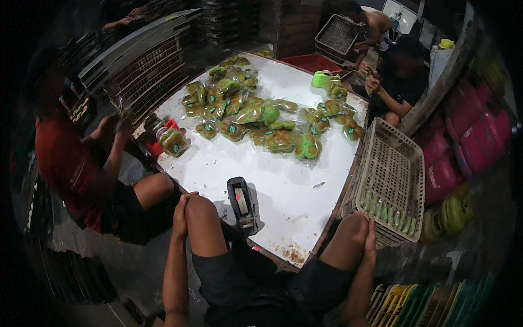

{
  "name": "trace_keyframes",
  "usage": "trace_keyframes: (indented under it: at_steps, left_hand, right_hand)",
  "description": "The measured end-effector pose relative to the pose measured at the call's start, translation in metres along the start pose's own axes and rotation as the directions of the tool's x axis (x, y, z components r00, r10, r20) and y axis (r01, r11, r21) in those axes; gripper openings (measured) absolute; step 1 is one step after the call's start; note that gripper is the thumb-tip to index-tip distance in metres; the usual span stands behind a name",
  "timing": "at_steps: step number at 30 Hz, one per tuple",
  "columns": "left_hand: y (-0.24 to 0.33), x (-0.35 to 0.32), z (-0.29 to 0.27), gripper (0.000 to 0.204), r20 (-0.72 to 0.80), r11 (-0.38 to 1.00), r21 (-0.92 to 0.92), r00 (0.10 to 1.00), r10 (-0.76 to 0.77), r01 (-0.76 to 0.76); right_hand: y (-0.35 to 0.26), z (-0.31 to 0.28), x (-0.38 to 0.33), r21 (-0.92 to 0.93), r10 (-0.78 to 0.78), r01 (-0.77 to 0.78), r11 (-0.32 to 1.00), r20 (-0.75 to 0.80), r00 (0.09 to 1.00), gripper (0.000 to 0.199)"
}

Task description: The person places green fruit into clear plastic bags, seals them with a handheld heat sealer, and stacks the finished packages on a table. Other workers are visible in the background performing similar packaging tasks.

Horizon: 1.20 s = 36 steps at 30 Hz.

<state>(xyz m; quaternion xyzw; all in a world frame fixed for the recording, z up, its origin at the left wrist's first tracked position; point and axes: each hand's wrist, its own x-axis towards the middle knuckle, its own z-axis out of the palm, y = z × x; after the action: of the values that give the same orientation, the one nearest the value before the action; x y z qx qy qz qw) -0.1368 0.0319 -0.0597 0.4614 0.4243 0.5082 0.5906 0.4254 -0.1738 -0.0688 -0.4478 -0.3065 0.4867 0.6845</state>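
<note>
My left hand (181,216) rests along the outer side of my left knee, fingers stretched out and holding nothing. Against the outer side of my right knee lies my right hand (370,238), flat and without anything in it. Between my knees, a black tape dispenser (243,206) stands at the near edge of the white tabletop (283,199). Farther back on the table, green-and-brown buns (231,129) in clear plastic bags lie in a loose pile. A green tape dispenser (320,79) stands near the far right corner, and a red one (157,148) at the left edge.
Stacked plastic crates (393,163) stand right of the table, with small clear packs inside. Pink gas cylinders (479,139) line the right side. A co-worker in red (68,163) sits at left; another in black (406,82) sits far right. A red crate (310,62) is behind the table.
</note>
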Motion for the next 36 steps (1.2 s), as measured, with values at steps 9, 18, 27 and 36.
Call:
trace_keyframes:
  at_steps: [9,18,27,36]
  left_hand:
    - [-0.02,0.01,-0.019,0.06,0.045,0.988,-0.138,0.997,-0.067,0.072]
    - [-0.08,-0.011,-0.038,0.061,-0.158,0.995,0.013,0.982,0.099,-0.099]
    - [-0.097,-0.054,-0.026,0.061,-0.253,0.956,0.29,0.962,0.107,-0.03]
    - [-0.109,-0.076,-0.032,0.063,-0.283,0.915,0.402,0.954,0.093,0.03]
  right_hand:
    - [0.0,0.002,-0.02,-0.016,0.001,-0.002,1.0,-0.049,0.999,0.06]
    - [0.017,0.012,-0.041,-0.498,-0.027,-0.057,0.865,-0.16,0.987,0.061]
    - [0.025,0.01,-0.052,-0.736,-0.031,-0.166,0.657,-0.247,0.969,0.063]
    - [0.032,0.015,-0.057,-0.786,-0.012,-0.213,0.581,-0.27,0.963,0.064]
